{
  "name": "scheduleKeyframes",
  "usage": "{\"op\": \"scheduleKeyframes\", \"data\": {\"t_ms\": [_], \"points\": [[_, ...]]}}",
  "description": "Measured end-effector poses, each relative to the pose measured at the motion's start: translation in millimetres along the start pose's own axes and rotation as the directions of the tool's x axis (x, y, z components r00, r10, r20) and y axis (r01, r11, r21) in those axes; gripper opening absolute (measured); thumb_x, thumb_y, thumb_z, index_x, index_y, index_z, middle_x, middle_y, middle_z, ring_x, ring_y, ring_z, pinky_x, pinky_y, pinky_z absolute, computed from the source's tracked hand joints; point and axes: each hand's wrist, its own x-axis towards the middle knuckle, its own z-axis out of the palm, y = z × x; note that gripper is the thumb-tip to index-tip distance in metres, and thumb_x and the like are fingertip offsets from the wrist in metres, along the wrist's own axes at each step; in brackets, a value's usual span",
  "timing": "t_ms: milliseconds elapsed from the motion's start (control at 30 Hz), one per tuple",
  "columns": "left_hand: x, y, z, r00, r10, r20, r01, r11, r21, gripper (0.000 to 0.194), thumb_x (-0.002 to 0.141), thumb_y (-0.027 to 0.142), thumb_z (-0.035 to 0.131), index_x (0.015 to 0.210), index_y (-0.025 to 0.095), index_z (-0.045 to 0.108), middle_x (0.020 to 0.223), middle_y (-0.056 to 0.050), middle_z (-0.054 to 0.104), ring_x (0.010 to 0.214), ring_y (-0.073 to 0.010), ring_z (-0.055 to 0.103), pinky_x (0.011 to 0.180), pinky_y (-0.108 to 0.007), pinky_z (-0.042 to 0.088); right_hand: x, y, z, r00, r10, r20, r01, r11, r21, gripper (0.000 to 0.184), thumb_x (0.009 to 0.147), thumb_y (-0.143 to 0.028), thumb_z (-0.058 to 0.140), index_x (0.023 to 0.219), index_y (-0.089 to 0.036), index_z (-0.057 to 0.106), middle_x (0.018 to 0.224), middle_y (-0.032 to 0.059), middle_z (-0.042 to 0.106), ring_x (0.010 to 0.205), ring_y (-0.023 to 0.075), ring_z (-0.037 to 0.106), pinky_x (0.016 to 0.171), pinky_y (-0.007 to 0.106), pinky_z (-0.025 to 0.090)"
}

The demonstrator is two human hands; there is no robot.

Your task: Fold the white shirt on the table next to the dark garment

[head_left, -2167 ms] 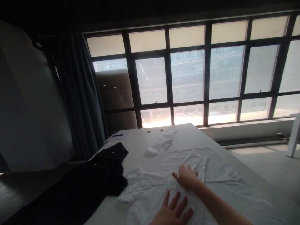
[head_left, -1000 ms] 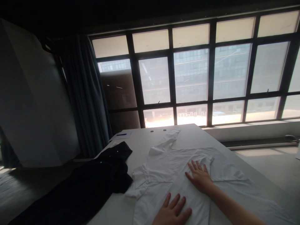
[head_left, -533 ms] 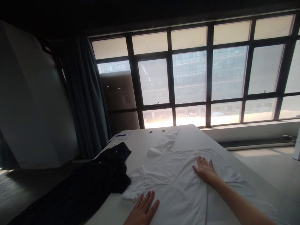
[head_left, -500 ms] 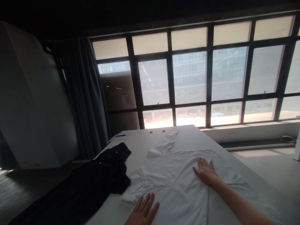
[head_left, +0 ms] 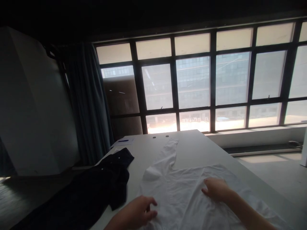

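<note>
A white shirt [head_left: 177, 188] lies spread and wrinkled on the white table, one sleeve [head_left: 165, 156] stretched toward the far end. My left hand [head_left: 140, 210] is at the shirt's near left edge, its index finger bent and a gap between that finger and the thumb; its other fingers are hidden. On the right part of the shirt, my right hand [head_left: 217, 189] has its fingers curled down into the cloth, and folds run out from it. Its fingertips are mostly hidden.
A dark garment [head_left: 105, 179] with light buttons lies over the table's left side. A paper [head_left: 129, 141] with a blue pen [head_left: 123, 141] is at the far left corner. Two round holes pierce the far tabletop [head_left: 187, 143]. Curtain [head_left: 90, 105] and windows stand beyond.
Both hands have gone from flat with fingers stretched to bent. The shirt's near left part has shifted inward, its sleeve lies straighter, and its upper edge has come nearer. The left hand is turned sideways.
</note>
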Motion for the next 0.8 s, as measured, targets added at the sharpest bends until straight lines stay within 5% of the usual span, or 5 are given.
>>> {"op": "scheduleKeyframes", "data": {"t_ms": [67,133,267,567,800], "points": [[28.5,20.6,-18.8,0.999,-0.031,0.031,0.04,0.942,-0.332,0.056,0.082,0.063,0.065,0.118,0.021,0.064,0.09,-0.005,0.073,0.057,-0.0147,0.063,0.057,-0.026,0.049,9.3,-32.5,-0.7,0.996,-0.065,-0.061,0.068,0.997,0.044,0.032,0.083,-0.039,0.06,0.106,-0.021,0.073,0.108,0.0169,0.072,0.1,0.0324,0.067,0.086,0.039,0.046],[60.5,37.2,-28.7,0.999,0.005,-0.053,-0.04,0.729,-0.683,0.056,0.085,0.062,0.061,0.12,0.019,0.06,0.101,-0.009,0.071,0.057,-0.0114,0.061,0.058,-0.026,0.052,22.6,-71.5,10.0,0.981,-0.147,-0.126,0.162,0.979,0.126,0.029,0.088,-0.041,0.057,0.107,-0.024,0.07,0.104,0.0096,0.072,0.095,0.0249,0.067,0.082,0.032,0.044],[117.6,50.3,-25.0,0.927,-0.146,-0.344,-0.231,0.499,-0.835,0.042,0.084,0.045,0.067,0.117,0.02,0.058,0.108,-0.009,0.068,0.059,-0.0083,0.059,0.061,-0.025,0.054,52.2,-129.1,41.8,0.952,-0.123,-0.282,0.224,0.905,0.361,0.014,0.087,-0.03,0.058,0.085,-0.021,0.068,0.081,0.0042,0.069,0.074,0.0167,0.061,0.068,0.025,0.035],[160.6,-7.7,0.4,0.679,-0.385,-0.625,-0.208,0.715,-0.667,0.027,0.096,0.032,0.047,0.121,0.022,0.046,0.119,-0.008,0.062,0.06,-0.0063,0.061,0.06,-0.022,0.056,84.4,-114.3,78.2,0.931,0.052,-0.363,0.174,0.808,0.563,0.025,0.092,-0.026,0.048,0.071,-0.017,0.06,0.063,-0.0009,0.059,0.058,0.0109,0.047,0.058,0.022,0.027],[162.8,-34.4,10.5,0.722,-0.313,-0.618,0.113,0.933,-0.341,0.046,0.101,0.037,0.041,0.145,0.022,0.04,0.097,-0.005,0.071,0.056,-0.0118,0.064,0.051,-0.021,0.049,83.9,-116.9,81.4,0.927,0.029,-0.375,0.209,0.789,0.577,0.024,0.089,-0.028,0.05,0.07,-0.017,0.059,0.061,-0.0022,0.056,0.058,0.0104,0.044,0.058,0.023,0.024]]}}
